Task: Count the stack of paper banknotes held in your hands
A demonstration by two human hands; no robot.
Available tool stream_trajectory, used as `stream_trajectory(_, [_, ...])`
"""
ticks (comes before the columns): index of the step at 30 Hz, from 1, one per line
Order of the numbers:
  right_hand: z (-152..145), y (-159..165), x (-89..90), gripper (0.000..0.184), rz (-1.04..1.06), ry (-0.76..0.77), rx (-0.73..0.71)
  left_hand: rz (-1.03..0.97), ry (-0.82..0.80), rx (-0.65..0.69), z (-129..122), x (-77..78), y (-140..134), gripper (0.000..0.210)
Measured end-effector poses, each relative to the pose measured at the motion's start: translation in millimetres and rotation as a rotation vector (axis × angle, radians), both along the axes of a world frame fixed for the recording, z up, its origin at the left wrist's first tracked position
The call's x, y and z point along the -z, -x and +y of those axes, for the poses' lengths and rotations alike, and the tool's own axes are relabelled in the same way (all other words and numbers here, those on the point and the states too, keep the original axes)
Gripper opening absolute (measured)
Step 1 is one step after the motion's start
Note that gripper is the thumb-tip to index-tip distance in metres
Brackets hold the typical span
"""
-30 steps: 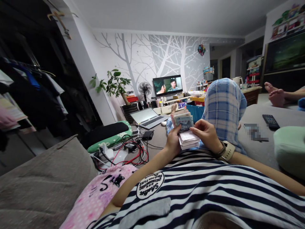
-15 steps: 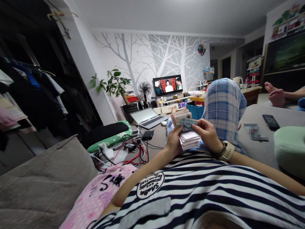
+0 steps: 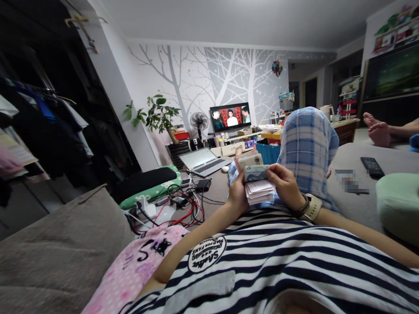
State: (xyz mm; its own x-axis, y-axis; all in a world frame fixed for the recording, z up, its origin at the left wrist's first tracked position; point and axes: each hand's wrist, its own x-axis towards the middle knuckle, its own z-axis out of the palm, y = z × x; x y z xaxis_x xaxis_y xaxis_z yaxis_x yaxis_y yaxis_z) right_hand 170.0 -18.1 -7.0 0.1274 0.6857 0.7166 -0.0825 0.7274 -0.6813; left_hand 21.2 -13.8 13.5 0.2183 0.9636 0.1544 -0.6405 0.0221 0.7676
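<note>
A stack of banknotes (image 3: 246, 160) is held over my lap, its left side gripped by my left hand (image 3: 238, 192) with the thumb on top. Below the notes hangs a bundle of white paper slips (image 3: 260, 190), in the same grasp. A blue-green banknote (image 3: 256, 172) lies across the front of the stack. My right hand (image 3: 286, 183) pinches that note's right end between thumb and fingers. The right wrist bears a pale watch (image 3: 313, 207) and a dark bracelet. My left fingers are mostly hidden behind the papers.
An open laptop (image 3: 206, 162) stands on the sofa beyond a tangle of cables (image 3: 183, 205). My raised knee (image 3: 306, 139) in blue plaid is close to the right hand. Further right lie a remote control (image 3: 372, 167) and another person's bare feet (image 3: 379, 131).
The blue-green note now lies flatter and wider across the stack, its left end nearer my left thumb. The right hand has shifted slightly; the left hand still grips the bundle.
</note>
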Motion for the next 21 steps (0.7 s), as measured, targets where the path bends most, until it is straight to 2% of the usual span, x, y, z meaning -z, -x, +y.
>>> stream_trajectory(8, [-3.9,-2.1,-2.9,0.055,-0.038,-0.010,-0.001,0.026,-0.006,-0.013,-8.5,-6.5,-0.3,0.031])
stream_trajectory(17, [-5.5,-1.7,-4.8,0.060,-0.021,0.002,0.010,0.041,0.038,-0.017,-13.6,-10.3,-1.5,0.040])
stream_trajectory(21, [-5.6,-2.6,-5.1,0.061,-0.029,-0.011,0.015,0.018,0.052,-0.009,-14.5,-12.0,-1.7,0.033])
